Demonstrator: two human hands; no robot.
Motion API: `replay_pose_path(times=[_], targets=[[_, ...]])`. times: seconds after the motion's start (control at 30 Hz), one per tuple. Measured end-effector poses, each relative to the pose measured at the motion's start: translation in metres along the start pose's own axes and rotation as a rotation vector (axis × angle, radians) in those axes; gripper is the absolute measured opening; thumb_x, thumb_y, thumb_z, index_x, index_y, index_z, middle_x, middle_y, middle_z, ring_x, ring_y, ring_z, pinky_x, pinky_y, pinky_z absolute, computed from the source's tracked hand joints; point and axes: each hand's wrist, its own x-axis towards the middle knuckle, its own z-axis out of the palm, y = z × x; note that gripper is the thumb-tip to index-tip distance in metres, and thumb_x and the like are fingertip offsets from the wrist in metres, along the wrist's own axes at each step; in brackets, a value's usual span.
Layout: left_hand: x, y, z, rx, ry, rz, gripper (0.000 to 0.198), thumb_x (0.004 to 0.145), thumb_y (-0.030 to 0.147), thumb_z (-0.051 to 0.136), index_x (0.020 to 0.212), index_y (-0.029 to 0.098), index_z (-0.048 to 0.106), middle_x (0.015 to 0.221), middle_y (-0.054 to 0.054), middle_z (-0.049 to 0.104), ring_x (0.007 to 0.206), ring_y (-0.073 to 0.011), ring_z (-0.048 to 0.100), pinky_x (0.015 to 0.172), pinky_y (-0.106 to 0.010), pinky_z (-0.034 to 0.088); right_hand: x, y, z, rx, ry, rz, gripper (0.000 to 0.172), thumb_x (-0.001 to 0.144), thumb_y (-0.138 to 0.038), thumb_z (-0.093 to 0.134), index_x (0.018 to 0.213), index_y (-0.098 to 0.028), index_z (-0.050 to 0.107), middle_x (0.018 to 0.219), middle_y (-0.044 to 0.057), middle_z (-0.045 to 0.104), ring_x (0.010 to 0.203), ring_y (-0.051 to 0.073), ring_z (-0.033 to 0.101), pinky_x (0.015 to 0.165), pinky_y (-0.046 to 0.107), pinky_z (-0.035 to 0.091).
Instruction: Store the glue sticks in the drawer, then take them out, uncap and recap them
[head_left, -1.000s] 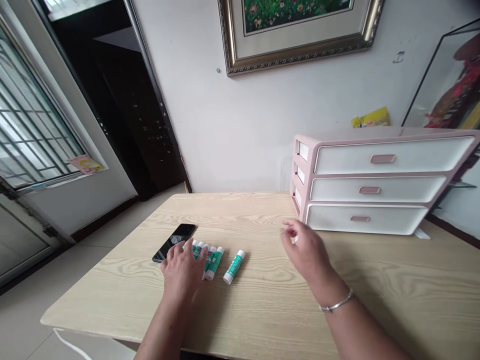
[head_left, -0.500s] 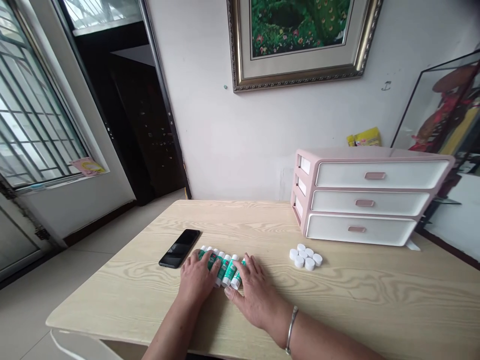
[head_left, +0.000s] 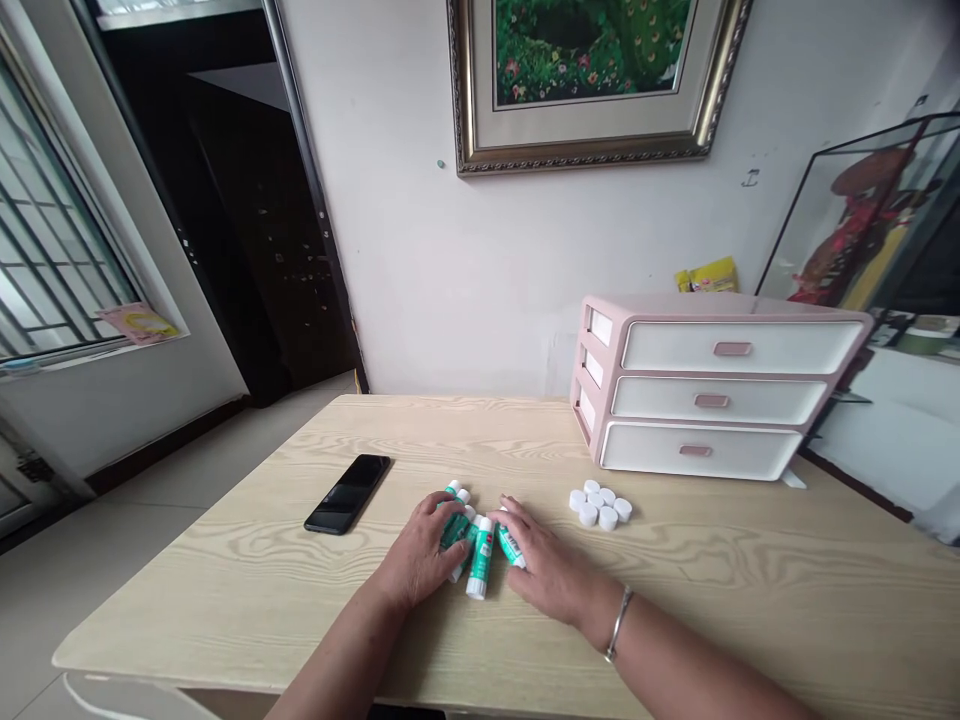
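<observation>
Several green tubes with white ends, one of them a tube [head_left: 481, 560] in full view, lie bunched on the wooden table [head_left: 285, 600]. My left hand [head_left: 424, 550] is curled over the left part of the bunch, with fingers on the tubes; what lies beneath the palm is hidden. My right hand [head_left: 551, 565], with a silver bangle at the wrist, is closed round another green tube [head_left: 511, 545] at the right. The fully visible tube lies between both hands. Several round white caps [head_left: 598, 500] sit together further right.
A black phone [head_left: 349, 494] lies left of the tubes. A pink and white drawer unit [head_left: 720, 400] stands at the back right, beside a glass case [head_left: 862, 220]. A framed picture [head_left: 585, 150] hangs on the wall.
Both hands have moved rightwards with the tubes. The neat slanted row has become a loose cluster, with one tube now separate between the hands. The camera view has shifted slightly.
</observation>
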Motion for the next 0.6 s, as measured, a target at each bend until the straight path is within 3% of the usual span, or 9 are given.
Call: replay_pose_path(times=[0.13,0.23,0.37,0.6], targets=[[0.007,0.004,0.004,0.013,-0.025,0.040,0.047,0.082,0.030,0.065,0.129,0.024,0.062,0.143,-0.012,0.052,0.132,-0.0262,0.052,0.114,-0.040,0.042,-0.005,-0.013,-0.017,-0.040,-0.010,0.036,0.069,0.078,-0.005,0.048,0.146,-0.013,0.045,0.161,0.015,0.033,0.150,0.025,0.027,0.123,0.047,0.027],[0.010,0.002,0.011,0.070,-0.009,0.019,0.059,0.084,0.044,0.065,0.138,0.023,0.056,0.150,-0.014,0.048,0.139,-0.0309,0.045,0.117,-0.045,0.037,-0.011,-0.034,-0.016,-0.107,0.088,0.069,0.058,0.092,-0.022,0.049,0.149,-0.015,0.042,0.158,0.017,0.038,0.151,0.030,0.024,0.122,0.055,0.025],[0.013,0.000,0.017,0.072,0.009,-0.041,0.069,0.086,0.048,0.061,0.147,0.019,0.047,0.154,-0.017,0.045,0.145,-0.0319,0.038,0.119,-0.049,0.032,-0.021,-0.055,-0.003,-0.177,0.105,0.091,0.078,0.087,-0.048,0.064,0.155,-0.023,0.035,0.163,0.016,0.029,0.152,0.038,0.016,0.120,0.063,0.021],[0.020,0.006,0.005,0.011,-0.097,-0.099,0.061,0.080,0.028,0.060,0.141,0.022,0.055,0.148,-0.009,0.054,0.141,-0.0262,0.044,0.121,-0.043,0.028,-0.010,-0.036,-0.002,-0.122,0.046,0.048,0.074,0.082,-0.018,0.058,0.153,-0.012,0.037,0.162,0.017,0.030,0.154,0.030,0.014,0.124,0.051,0.022]])
